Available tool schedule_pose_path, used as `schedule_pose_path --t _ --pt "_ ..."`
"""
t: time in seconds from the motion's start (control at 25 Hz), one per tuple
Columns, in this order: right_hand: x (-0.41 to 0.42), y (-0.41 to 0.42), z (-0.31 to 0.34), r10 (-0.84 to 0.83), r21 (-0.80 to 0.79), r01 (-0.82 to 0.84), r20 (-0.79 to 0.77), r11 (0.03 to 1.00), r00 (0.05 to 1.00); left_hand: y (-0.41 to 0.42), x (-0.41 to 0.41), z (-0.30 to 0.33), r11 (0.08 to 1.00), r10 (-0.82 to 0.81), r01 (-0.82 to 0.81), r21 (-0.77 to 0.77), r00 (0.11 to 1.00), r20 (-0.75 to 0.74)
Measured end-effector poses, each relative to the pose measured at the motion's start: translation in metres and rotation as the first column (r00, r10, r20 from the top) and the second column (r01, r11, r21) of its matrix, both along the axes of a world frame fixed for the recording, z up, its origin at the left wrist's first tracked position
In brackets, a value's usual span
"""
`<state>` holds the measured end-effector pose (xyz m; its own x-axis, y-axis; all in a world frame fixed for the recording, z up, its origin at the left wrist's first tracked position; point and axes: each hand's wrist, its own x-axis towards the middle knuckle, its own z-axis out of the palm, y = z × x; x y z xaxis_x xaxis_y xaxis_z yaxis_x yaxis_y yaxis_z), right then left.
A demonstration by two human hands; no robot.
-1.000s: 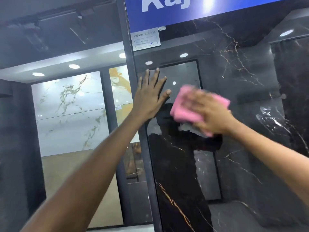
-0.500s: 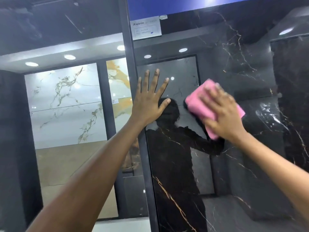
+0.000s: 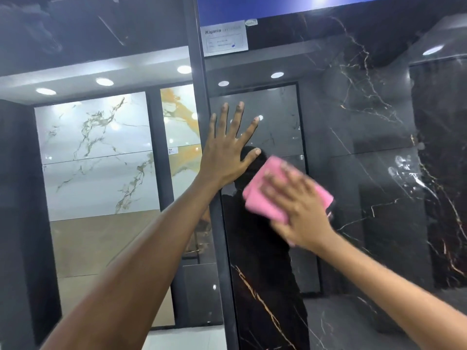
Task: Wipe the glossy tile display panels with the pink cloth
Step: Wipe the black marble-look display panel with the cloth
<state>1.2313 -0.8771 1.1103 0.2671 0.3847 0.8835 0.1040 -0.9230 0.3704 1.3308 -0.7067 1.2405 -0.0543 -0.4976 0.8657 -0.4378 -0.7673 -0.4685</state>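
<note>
two bare hands are up against a glossy black tile panel (image 3: 379,160) that fills the right side of the head view, its dark surface run through with thin gold and white veins. the left hand (image 3: 227,152) lies flat on the panel near its left edge, fingers straight and spread wide, thumb out to the right, holding nothing. the right hand (image 3: 300,210) sits lower and to the right, just beside the left thumb, its fingers laid fairly straight over the folded pink cloth (image 3: 267,188) and pressing it to the tile; the hand is blurred, so whether the thumb hooks round the cloth's edge cannot be told. the cloth shows past the fingers on the upper left and as a strip at the right. a dark upright frame strip (image 3: 199,84) runs down the panel's left edge, partly behind the left hand and forearm. to the left of the strip stands another glossy dark panel (image 3: 75,41). both panels mirror round ceiling lights; the left one also mirrors pale marble slabs with green and amber veining. a dark silhouette of the person is mirrored in the black tile under the hands. at the top, a blue sign band (image 3: 278,8) crosses above the black panel, with a small white label (image 3: 225,37) reading "kajaria" just beneath it at the panel's upper left corner.
</note>
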Motion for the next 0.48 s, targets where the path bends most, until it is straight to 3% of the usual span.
schedule_pose_path --t 0.04,0.12,0.16,0.2,0.24,0.28,0.32,0.36,0.4,0.44,0.48 --pt "0.007 0.015 -0.036 0.007 -0.206 -0.020 -0.066 0.978 0.998 0.000 -0.001 0.000 1.000 0.008 -0.008 0.004 1.000 -0.006" --pt "0.003 0.025 -0.080 -0.099 -0.697 -0.106 -0.247 0.709 0.964 0.001 -0.002 0.001 1.000 0.024 -0.024 0.007 1.000 -0.013" --pt "0.001 0.014 -0.071 -0.124 -0.788 -0.133 -0.256 0.601 0.959 0.000 -0.003 0.002 1.000 0.028 -0.028 0.008 1.000 -0.012" --pt "0.000 0.005 -0.049 -0.089 -0.800 -0.087 -0.173 0.593 0.981 0.000 -0.003 0.002 1.000 0.023 -0.023 0.006 1.000 -0.008" --pt "0.001 -0.004 -0.021 -0.082 -0.689 -0.018 -0.113 0.725 0.990 0.000 -0.002 0.002 1.000 0.018 -0.018 0.002 1.000 0.001" --pt "0.001 -0.011 0.007 -0.070 -0.458 0.042 -0.046 0.888 0.996 0.000 0.000 0.001 1.000 0.017 -0.017 -0.001 1.000 0.012" --pt "-0.004 -0.012 0.027 -0.063 -0.186 0.057 -0.031 0.981 0.998 0.000 0.002 0.000 1.000 0.013 -0.013 0.001 1.000 0.017" --pt "-0.004 -0.006 0.027 -0.055 -0.035 0.054 -0.035 0.998 0.998 0.000 0.002 0.000 1.000 0.006 -0.006 0.006 1.000 0.011" --pt "0.002 0.003 0.005 -0.047 -0.042 0.045 -0.040 0.998 0.998 0.001 0.000 0.001 1.000 0.005 -0.005 0.012 1.000 0.002" --pt "0.011 0.017 -0.034 -0.041 -0.217 0.020 -0.089 0.976 0.995 0.001 -0.002 0.002 1.000 0.011 -0.011 0.020 1.000 -0.002" --pt "0.012 0.028 -0.072 -0.083 -0.490 -0.006 -0.160 0.872 0.984 0.002 -0.004 0.002 0.999 0.025 -0.025 0.028 1.000 0.006"
